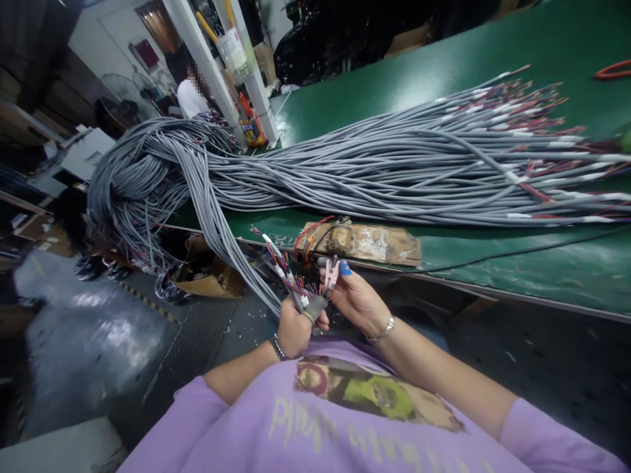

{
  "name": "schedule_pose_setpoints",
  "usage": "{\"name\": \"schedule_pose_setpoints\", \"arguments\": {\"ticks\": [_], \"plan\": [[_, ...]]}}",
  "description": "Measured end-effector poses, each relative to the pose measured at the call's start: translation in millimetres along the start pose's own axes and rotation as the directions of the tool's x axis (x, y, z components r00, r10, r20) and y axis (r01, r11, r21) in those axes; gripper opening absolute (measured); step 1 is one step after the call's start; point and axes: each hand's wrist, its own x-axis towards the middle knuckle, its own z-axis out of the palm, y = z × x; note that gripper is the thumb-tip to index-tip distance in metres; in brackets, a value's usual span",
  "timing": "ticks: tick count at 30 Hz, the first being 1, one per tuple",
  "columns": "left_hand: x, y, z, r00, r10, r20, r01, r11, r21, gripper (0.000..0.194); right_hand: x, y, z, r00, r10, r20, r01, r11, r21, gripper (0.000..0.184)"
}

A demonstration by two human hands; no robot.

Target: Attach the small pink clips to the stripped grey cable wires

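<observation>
Just off the near edge of the green table, the left hand grips a bundle of grey cables and the right hand pinches a small pink tool beside coloured wire ends, apparently working them, which calls for steady holding.

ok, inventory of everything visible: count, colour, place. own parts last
table: 1, green, across view
cables: uncountable, grey, heaped along table
held bundle: 1, grey, multicoloured ends, in left hand
hand tool: 1, pink, in right hand
wood block: 1, brown, table's near edge
cord: 1, black, right of block
loop: 1, orange, table's far right
posts: 2, white, behind cables
box: 1, brown, below table
fan: at least 1, grey, upper left
person: 1, white top, behind posts
clutter: uncountable, dark, background
shirt: 1, purple, bottom
left hand: 1, dark wristband, centre
right hand: 1, silver bracelet, beside left
</observation>
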Motion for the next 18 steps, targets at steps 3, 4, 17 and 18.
{"name": "schedule_pose_setpoints", "arguments": {"ticks": [3, 4, 17, 18], "plan": [[-2, 1, -0.6, 1.000, 0.018, 0.000, -0.018, 1.000, 0.003, 0.052, -1, 1, -2, 1.000, 0.012, 0.028, -0.012, 1.000, 0.008, 0.038], [-3, 1, -1.6, 1.000, 0.022, 0.009, -0.022, 1.000, 0.010, 0.053, -1, 1, -3, 0.999, 0.017, 0.041, -0.018, 1.000, 0.007, 0.038], [-9, 6, -9.9, 0.995, 0.019, 0.101, -0.033, 0.990, 0.140, 0.050, -39, -13, 4, 0.942, 0.196, 0.271, -0.068, 0.906, -0.417, 0.034], [-8, 6, -9.4, 0.994, 0.009, 0.109, -0.025, 0.989, 0.148, 0.049, -41, -13, 5, 0.945, 0.185, 0.269, -0.051, 0.898, -0.437, 0.032]]}}
